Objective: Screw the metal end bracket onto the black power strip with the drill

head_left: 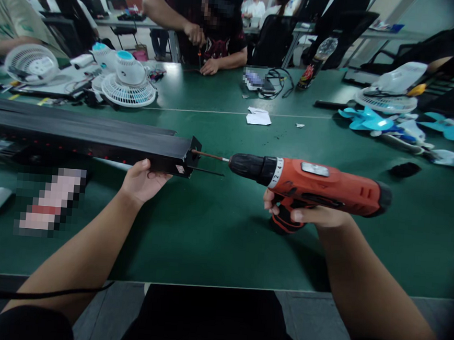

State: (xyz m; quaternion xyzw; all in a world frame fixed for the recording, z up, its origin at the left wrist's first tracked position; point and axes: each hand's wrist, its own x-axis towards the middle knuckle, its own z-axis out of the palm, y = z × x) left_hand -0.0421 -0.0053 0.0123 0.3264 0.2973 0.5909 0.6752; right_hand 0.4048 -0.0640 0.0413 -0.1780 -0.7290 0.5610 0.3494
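Note:
My right hand (306,214) is wrapped round the grip of an orange and black cordless drill (335,186), which points left. From its chuck a long thin bit (212,156) reaches to the end plate of a long black rectangular bar (150,145). Whether the tip sits in a screw or a hole there is too small to tell. Below the bit, a thin dark rod (211,172) sticks out of the same end. My left hand (145,182) holds the bar from beneath near that end, thumb on the front side; its fingers are partly hidden under it.
A phone (55,198) lies at the left on the green table (212,252). White fan parts (127,83) stand at the back left, blue fan blades (366,119) at the right. Across the table a person (218,28) works with a screwdriver, near a bottle (316,64).

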